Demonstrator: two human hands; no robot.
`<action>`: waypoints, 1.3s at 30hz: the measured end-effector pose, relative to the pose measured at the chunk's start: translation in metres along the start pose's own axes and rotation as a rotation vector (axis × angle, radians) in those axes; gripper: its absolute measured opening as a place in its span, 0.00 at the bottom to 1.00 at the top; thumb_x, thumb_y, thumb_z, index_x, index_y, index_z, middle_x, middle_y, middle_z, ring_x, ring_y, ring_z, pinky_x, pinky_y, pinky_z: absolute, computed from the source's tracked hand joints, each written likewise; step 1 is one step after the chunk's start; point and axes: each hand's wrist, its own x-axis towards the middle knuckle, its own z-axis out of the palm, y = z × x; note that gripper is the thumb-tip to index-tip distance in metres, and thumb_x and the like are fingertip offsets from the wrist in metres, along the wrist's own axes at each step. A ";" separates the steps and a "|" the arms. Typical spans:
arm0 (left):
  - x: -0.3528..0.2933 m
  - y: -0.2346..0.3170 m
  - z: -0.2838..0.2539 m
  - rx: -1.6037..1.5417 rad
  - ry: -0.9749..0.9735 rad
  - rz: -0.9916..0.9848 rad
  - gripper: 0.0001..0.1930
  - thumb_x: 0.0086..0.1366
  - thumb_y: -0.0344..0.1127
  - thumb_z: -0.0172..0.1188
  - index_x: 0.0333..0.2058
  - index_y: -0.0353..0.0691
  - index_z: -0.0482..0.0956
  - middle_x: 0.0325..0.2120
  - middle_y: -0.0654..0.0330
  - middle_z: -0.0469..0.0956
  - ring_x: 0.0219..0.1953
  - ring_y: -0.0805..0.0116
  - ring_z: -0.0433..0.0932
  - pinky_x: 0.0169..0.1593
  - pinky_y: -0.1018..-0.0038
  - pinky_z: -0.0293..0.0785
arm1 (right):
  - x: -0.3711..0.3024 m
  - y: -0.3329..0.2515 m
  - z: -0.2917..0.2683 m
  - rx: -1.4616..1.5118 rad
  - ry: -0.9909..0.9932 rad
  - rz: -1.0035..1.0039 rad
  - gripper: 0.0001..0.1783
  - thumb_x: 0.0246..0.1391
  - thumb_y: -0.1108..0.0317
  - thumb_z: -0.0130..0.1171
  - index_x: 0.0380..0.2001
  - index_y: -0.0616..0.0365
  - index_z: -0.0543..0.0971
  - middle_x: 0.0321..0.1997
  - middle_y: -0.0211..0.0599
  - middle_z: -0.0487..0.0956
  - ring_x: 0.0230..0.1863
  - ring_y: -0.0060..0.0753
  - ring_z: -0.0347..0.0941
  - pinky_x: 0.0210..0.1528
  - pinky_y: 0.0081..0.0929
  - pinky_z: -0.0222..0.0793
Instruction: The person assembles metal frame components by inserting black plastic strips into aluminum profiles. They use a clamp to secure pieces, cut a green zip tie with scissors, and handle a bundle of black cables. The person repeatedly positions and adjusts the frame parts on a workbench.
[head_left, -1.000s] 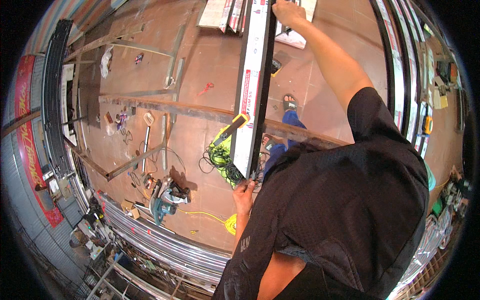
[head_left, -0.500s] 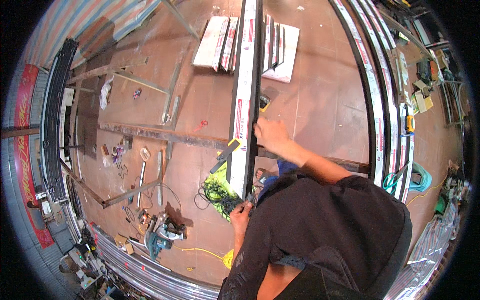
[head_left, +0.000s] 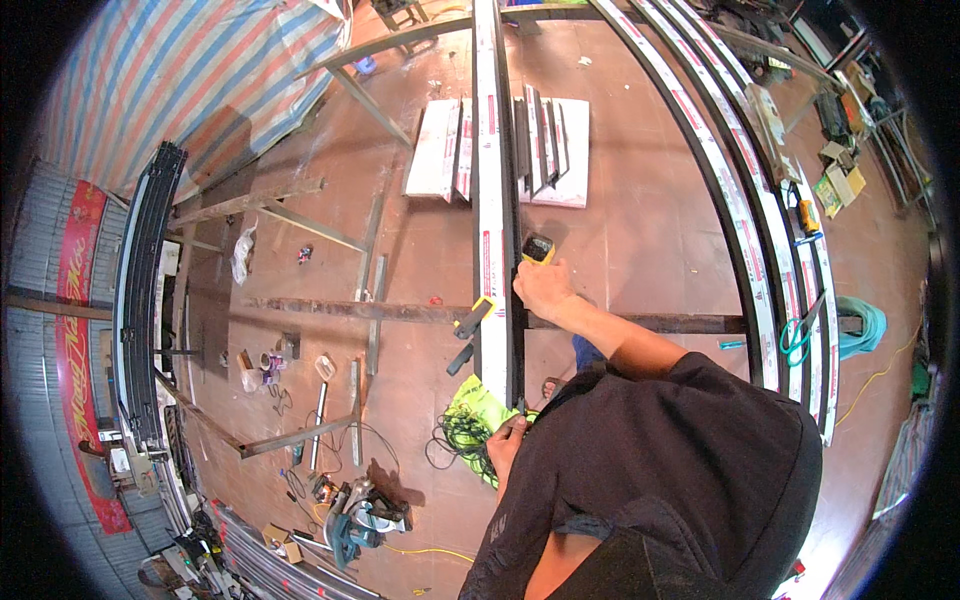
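Observation:
A long white-filmed profile [head_left: 492,210] with black edges runs away from me, its near end by my body. My right hand [head_left: 545,288] is closed at the profile's right black edge; what its fingers hold, if anything, is hidden. Just beyond it is a yellow and black tool [head_left: 538,250]. My left hand [head_left: 508,445] is pinched at the profile's near end, its fingertips on something small and dark. Beside that hand lies a bright green-yellow bag [head_left: 478,400] with tangled black cord [head_left: 462,438]. A yellow and black clamp-like tool [head_left: 474,317] sits at the profile's left edge.
A rusty metal crossbar [head_left: 400,309] passes under the profile. More filmed profiles [head_left: 745,200] stand to the right, near a coiled teal hose [head_left: 858,325]. White slabs [head_left: 435,150] lie farther off. At lower left are a power saw [head_left: 350,525] and metal frame pieces [head_left: 300,425].
The whole view has shifted, so the scene sits lower. My right hand has slid farther along the profile, closer to the yellow and black tool. My left hand stays at the near end.

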 end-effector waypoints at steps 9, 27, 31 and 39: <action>-0.001 0.002 0.005 0.105 0.056 0.048 0.14 0.69 0.37 0.66 0.41 0.28 0.87 0.32 0.57 0.86 0.32 0.71 0.79 0.40 0.70 0.75 | 0.124 0.036 -0.035 -0.090 0.032 0.124 0.17 0.65 0.57 0.48 0.39 0.57 0.81 0.39 0.49 0.87 0.43 0.50 0.85 0.51 0.58 0.70; -0.016 0.016 0.019 -0.104 0.102 -0.047 0.10 0.69 0.30 0.66 0.43 0.27 0.85 0.35 0.58 0.86 0.33 0.73 0.79 0.39 0.75 0.76 | 0.300 0.106 -0.079 -0.093 0.093 0.134 0.19 0.68 0.57 0.42 0.38 0.56 0.79 0.38 0.51 0.86 0.42 0.54 0.84 0.48 0.56 0.73; -0.018 0.025 0.020 -0.092 0.123 -0.076 0.10 0.70 0.31 0.65 0.43 0.27 0.85 0.33 0.58 0.85 0.33 0.74 0.79 0.38 0.75 0.75 | 0.309 0.110 -0.081 -0.065 0.094 0.159 0.20 0.68 0.57 0.41 0.39 0.58 0.79 0.40 0.51 0.86 0.44 0.55 0.84 0.49 0.55 0.73; -0.015 0.056 0.024 0.029 0.124 -0.135 0.10 0.70 0.31 0.65 0.39 0.27 0.84 0.30 0.59 0.84 0.31 0.74 0.78 0.37 0.75 0.75 | 0.330 0.118 -0.083 -0.060 0.108 0.169 0.20 0.68 0.56 0.41 0.41 0.56 0.80 0.42 0.50 0.86 0.46 0.55 0.84 0.50 0.56 0.73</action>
